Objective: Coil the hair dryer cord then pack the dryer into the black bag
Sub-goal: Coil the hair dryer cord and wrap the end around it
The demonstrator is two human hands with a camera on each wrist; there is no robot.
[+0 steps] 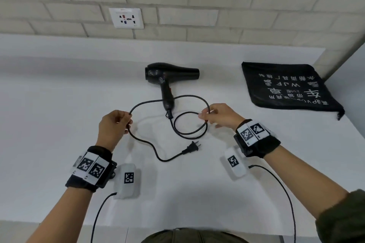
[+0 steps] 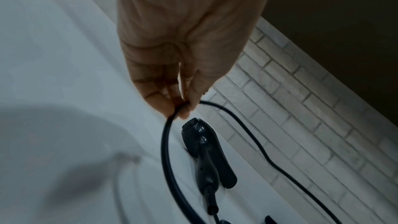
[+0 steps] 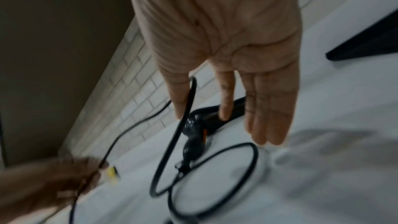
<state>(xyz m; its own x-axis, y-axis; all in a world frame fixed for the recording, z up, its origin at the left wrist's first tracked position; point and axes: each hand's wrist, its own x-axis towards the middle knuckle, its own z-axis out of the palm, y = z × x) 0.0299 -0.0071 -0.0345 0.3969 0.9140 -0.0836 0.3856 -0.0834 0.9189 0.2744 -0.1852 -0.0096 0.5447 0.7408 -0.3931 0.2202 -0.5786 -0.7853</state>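
A black hair dryer point(image 1: 169, 77) lies on the white table point(image 1: 59, 104), nozzle to the right and handle toward me. Its black cord point(image 1: 150, 102) runs in loose loops in front of the handle, and the plug point(image 1: 190, 148) rests on the table. My left hand point(image 1: 128, 120) pinches the cord between thumb and fingertips point(image 2: 189, 106), lifted off the table. My right hand point(image 1: 204, 117) has straight fingers point(image 3: 267, 125), and a loop of cord point(image 3: 191, 91) hangs between thumb and forefinger. The black bag point(image 1: 286, 87) lies flat at the far right, apart from both hands.
A brick wall with a white socket point(image 1: 126, 18) stands behind the table. The table's right edge runs just past the bag. Two white tagged packs point(image 1: 128, 179) point(image 1: 235, 163) with thin cables hang below my wrists near the front edge.
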